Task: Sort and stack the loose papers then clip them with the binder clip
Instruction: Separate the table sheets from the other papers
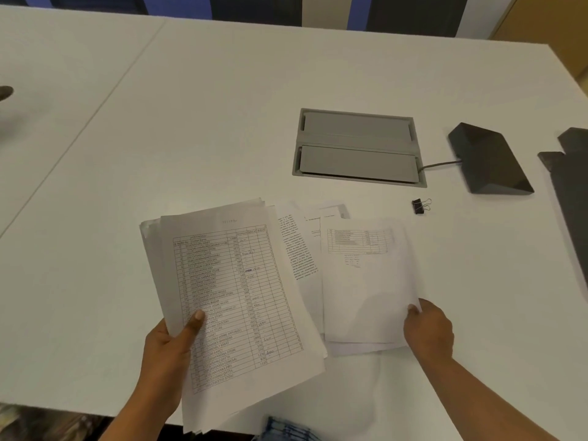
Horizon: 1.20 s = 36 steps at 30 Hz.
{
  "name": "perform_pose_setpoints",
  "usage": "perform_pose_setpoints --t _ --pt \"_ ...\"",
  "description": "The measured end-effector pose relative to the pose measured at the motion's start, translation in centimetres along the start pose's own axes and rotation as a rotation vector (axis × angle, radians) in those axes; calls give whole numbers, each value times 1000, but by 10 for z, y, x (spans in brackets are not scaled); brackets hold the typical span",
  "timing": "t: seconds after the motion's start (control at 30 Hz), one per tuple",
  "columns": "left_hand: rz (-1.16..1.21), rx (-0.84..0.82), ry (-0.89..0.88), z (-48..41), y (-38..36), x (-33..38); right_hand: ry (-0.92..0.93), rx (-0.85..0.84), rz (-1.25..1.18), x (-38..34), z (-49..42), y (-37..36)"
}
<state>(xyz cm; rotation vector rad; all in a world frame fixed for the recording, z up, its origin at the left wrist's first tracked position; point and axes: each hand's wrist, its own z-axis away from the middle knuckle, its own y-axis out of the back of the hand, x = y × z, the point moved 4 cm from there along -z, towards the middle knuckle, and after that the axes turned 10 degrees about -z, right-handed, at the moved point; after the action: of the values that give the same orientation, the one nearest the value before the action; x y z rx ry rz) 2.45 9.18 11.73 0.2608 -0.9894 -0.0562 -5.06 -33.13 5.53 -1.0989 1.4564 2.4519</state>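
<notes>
My left hand (171,348) grips a thick stack of papers (235,300) by its lower left edge, thumb on the top sheet, which bears a printed table. The stack is tilted and hangs over the table's near edge. My right hand (428,329) pinches the lower right corner of a loose sheet (366,281) with a small table printed at its top. That sheet lies on several other loose papers (299,246) spread flat on the table. A black binder clip (420,206) lies alone on the table beyond the loose papers, to the right.
The white table (191,122) has a grey cable hatch (358,148) set into it. A dark wedge-shaped device (490,159) with a cable sits right of the hatch. Dark flat panels (569,192) lie at the right edge. A seam runs down the table's left side.
</notes>
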Motion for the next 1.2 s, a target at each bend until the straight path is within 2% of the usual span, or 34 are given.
perform_pose_setpoints --t 0.2,0.37,0.67,0.97,1.1,1.2 --pt "3 -2 -4 -2 -5 1 -64 65 -44 20 -12 27" --pt "-11 -13 -10 -6 -10 3 -66 155 -293 19 -19 55" --pt "-47 -13 0 -14 -20 9 -95 202 -650 14 -18 91" --pt "-43 -41 -28 -14 -35 13 -59 287 -794 -3 -14 121" --pt "-47 -55 -29 -10 -41 17 -38 265 -873 -13 -10 130" --pt "-54 -79 -31 -6 -48 21 -25 164 -933 -18 -3 123"
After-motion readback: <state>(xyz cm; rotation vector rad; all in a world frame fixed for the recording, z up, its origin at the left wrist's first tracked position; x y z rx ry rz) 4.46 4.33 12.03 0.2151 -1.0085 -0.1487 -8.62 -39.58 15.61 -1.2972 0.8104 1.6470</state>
